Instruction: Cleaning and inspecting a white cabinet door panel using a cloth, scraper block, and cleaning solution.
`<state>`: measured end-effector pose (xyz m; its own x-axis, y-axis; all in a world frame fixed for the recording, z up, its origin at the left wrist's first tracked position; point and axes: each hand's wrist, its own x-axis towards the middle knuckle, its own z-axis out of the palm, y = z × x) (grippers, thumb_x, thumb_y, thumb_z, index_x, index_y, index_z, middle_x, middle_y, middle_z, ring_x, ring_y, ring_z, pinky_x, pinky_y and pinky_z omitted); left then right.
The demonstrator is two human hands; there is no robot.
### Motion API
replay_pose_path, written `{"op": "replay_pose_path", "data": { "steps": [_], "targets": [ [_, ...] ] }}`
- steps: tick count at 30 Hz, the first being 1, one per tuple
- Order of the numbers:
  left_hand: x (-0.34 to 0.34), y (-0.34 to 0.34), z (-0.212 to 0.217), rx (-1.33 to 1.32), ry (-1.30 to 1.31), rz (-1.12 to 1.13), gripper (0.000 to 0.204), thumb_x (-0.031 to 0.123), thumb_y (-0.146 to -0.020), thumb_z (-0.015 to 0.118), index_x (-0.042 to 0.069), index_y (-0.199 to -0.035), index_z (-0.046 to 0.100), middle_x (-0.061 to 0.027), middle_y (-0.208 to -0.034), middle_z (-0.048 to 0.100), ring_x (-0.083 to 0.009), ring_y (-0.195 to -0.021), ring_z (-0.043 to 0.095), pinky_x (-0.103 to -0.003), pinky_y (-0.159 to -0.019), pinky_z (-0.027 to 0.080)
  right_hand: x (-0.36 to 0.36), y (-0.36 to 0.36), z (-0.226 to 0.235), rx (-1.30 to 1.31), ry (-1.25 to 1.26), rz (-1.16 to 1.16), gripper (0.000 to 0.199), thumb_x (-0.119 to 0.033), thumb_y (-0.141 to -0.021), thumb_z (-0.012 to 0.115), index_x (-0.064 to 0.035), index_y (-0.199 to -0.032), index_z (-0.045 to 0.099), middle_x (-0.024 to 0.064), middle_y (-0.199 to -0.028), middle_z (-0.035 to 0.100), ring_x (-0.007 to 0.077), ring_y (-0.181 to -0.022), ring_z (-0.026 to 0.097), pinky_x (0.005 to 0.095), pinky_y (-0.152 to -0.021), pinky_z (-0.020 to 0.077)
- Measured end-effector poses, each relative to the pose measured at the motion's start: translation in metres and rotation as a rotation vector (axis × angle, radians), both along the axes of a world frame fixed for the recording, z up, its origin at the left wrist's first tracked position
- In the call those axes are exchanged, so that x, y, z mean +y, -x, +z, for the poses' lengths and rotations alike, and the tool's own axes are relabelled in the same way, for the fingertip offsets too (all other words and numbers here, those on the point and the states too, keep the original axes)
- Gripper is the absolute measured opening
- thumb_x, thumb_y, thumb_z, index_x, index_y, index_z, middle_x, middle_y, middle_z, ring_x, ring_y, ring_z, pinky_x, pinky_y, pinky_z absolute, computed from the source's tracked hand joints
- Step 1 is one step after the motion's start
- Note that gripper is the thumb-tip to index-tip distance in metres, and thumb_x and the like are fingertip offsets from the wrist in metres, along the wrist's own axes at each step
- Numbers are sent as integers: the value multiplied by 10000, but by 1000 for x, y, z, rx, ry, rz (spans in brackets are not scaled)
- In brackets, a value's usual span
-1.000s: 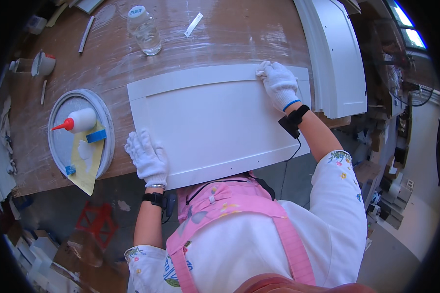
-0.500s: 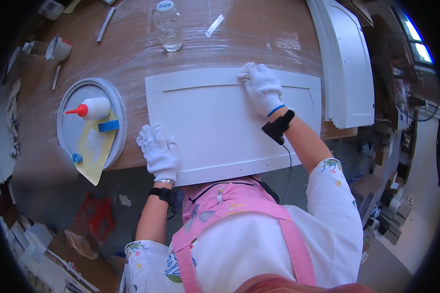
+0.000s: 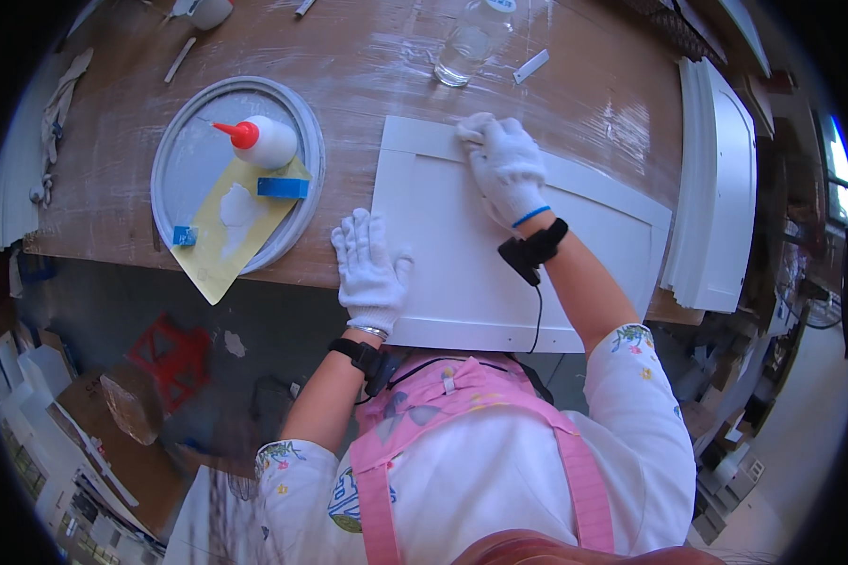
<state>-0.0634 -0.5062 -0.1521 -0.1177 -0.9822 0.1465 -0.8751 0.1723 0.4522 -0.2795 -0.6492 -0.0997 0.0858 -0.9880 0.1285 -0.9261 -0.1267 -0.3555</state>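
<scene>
- The white cabinet door panel (image 3: 499, 254) lies flat on the brown workbench (image 3: 367, 66), its near edge hanging over the bench edge towards the person.
- The right hand (image 3: 505, 166), in a white glove, presses down on the panel's far frame edge; the fingers look curled over something small and pale at their tips, but I cannot tell what it is.
- The left hand (image 3: 371, 273), also gloved, lies open and flat, fingers spread, gripping nothing; it pins the panel's left edge just beside the bench edge.
- To do this rubbing step well, I judge the left palm should press firmly so the overhanging panel does not tip or slide.
- Strokes should follow the frame line under the right fingertips, with even pressure.
- Well to the left of both hands sits a round grey tray (image 3: 174, 160) holding a glue bottle (image 3: 262, 141) with a red nozzle.
</scene>
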Motion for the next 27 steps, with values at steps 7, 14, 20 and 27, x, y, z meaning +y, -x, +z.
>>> {"op": "replay_pose_path", "data": {
  "steps": [7,14,20,27],
  "targets": [
    [2,-7,-15,153,45,113,687,209,-881,633,-37,-1454,344,-298,-1443,439,-473,-1389,368,-567,-1184,219,60,-92,-12,-67,-33,536,205,-243,-836,673,-81,-956,632,144,-1020,606,363,-922,615,457,-750,508],
    [0,-7,-11,359,64,107,644,-8,-839,532,-36,-1449,327,-244,-1381,508,-473,-1328,429,-556,-1170,247,19,-96,-4,-18,-43,409,202,-231,-837,677,-82,-968,641,143,-1022,613,361,-902,624,473,-740,517],
    [2,-9,-20,296,184,264,661,-26,-838,498,-53,-1463,286,-245,-1449,438,-472,-1345,406,-551,-1178,243,68,-111,-5,40,-57,479,195,-242,-834,673,-93,-955,640,141,-985,613,349,-939,626,491,-756,511],
    [1,-9,-15,264,172,214,657,-9,-864,505,-60,-1476,272,-283,-1448,418,-482,-1340,410,-570,-1168,262,21,-95,-14,-10,-91,131,295,-219,-866,651,-74,-1116,593,158,-1002,628,361,-921,637,463,-779,530]
  ]
}}
